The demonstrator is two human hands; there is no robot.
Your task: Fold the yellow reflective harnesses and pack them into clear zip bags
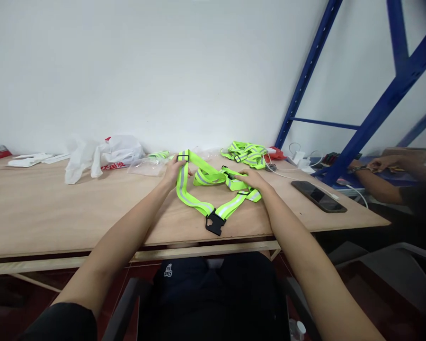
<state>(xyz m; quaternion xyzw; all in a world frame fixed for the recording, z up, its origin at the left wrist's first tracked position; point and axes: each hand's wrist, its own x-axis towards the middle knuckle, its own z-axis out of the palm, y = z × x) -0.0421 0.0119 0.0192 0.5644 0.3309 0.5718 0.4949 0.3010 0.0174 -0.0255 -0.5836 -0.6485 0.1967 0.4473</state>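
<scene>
A neon yellow-green reflective strap harness with a grey stripe lies partly on the table between my hands. Its black plastic buckle rests close to the table's front edge. My left hand is closed on the strap beside a black slider, holding that part up off the table. On the right, my right hand grips the bunched straps near another black slider; its fingertips are partly hidden by the webbing.
A second bundle of green straps lies at the back by the wall. White plastic bags sit back left. A phone and cables lie at right, near a blue metal rack. A co-worker's hands show beyond it.
</scene>
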